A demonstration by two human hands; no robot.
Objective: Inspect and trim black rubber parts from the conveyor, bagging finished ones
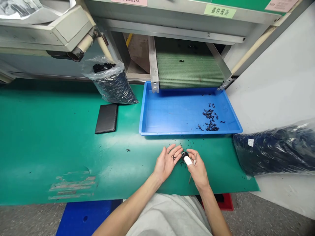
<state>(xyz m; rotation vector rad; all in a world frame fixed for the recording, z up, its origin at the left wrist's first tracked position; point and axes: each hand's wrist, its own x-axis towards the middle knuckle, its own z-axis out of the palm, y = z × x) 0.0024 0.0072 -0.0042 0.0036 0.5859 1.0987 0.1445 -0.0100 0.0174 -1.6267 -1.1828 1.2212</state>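
My left hand is open above the green mat, palm up with the fingers stretched out. A small black plastic part lies across its fingers. Close beside those fingertips, my right hand is closed on a small tool with a black round end; its exact kind is unclear. A thin metal rod shows below that hand. White wrapping covers the right thumb. Tiny black bits are scattered on the mat around both hands. The blue tray beyond them holds a loose pile of black parts at its right side.
A green conveyor belt ends over the tray's back edge. On the left stand an open clear bag of black parts and a black wallet-like case. A large plastic-wrapped dark bundle lies at the right.
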